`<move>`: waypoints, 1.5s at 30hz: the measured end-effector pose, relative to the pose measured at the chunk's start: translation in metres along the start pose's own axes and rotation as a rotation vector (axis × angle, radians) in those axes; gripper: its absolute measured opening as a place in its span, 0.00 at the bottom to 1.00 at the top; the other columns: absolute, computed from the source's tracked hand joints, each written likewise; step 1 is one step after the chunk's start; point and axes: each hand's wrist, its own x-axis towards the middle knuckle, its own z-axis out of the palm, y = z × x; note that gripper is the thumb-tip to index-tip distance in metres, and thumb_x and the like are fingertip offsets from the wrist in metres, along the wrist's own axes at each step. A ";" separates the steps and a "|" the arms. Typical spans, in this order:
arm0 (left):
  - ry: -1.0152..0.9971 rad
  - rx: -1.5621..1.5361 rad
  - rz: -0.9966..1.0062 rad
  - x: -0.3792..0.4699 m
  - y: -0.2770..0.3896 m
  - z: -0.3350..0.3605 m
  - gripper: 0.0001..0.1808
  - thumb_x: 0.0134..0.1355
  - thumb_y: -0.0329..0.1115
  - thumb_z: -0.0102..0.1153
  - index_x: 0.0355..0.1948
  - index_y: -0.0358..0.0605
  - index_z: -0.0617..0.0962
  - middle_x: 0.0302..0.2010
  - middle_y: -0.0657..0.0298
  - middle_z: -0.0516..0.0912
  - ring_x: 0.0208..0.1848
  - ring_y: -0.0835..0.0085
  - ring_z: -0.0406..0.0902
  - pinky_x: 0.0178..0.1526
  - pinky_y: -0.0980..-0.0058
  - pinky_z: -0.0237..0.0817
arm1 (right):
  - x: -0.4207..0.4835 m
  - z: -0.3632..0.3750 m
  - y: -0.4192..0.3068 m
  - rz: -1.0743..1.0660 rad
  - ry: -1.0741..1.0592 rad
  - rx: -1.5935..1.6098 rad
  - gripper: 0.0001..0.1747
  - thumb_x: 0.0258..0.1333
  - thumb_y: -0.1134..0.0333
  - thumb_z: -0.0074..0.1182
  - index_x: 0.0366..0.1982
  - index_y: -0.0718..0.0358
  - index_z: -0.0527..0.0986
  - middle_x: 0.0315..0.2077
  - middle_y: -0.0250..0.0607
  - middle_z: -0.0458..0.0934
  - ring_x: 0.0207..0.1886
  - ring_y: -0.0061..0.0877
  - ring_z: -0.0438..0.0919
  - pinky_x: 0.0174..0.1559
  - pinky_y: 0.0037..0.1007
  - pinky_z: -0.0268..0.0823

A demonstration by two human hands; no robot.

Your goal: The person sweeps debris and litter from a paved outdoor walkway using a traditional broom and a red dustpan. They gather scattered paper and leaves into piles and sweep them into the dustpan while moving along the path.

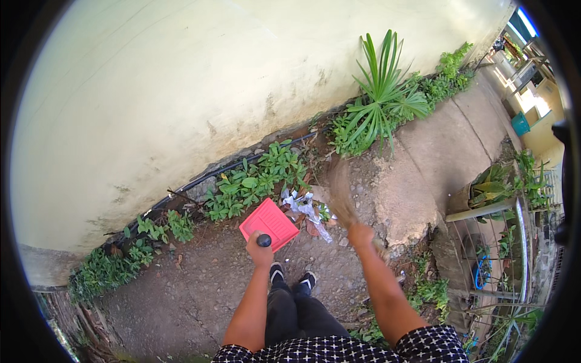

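Note:
My left hand (260, 250) is closed around the handle of a red plastic dustpan (270, 222), whose round dark end (263, 240) points up at me. The pan is low over the dirt path. Just right of it lies a heap of torn white paper, clear plastic and dry leaves (308, 209). My right hand (361, 235) grips a brown broom (343, 199), blurred by motion, right of the heap. The broom's exact shape is hard to make out.
A pale wall (181, 90) runs along the path, with a black hose (204, 178), low green plants (258, 179) and a fan-leaved palm (379, 95) at its foot. Broken concrete paving (435, 140) lies to the right, beside a potted plant (460, 199) and a metal gate (522, 249).

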 end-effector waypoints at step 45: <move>-0.483 -0.098 0.047 0.111 -0.139 -0.165 0.06 0.40 0.19 0.55 0.22 0.40 0.74 0.22 0.57 0.77 0.27 0.61 0.77 0.34 0.68 0.67 | -0.248 0.082 -0.236 0.374 -0.229 0.176 0.19 0.60 0.63 0.39 0.53 0.41 0.68 0.38 0.43 0.80 0.40 0.43 0.79 0.35 0.48 0.71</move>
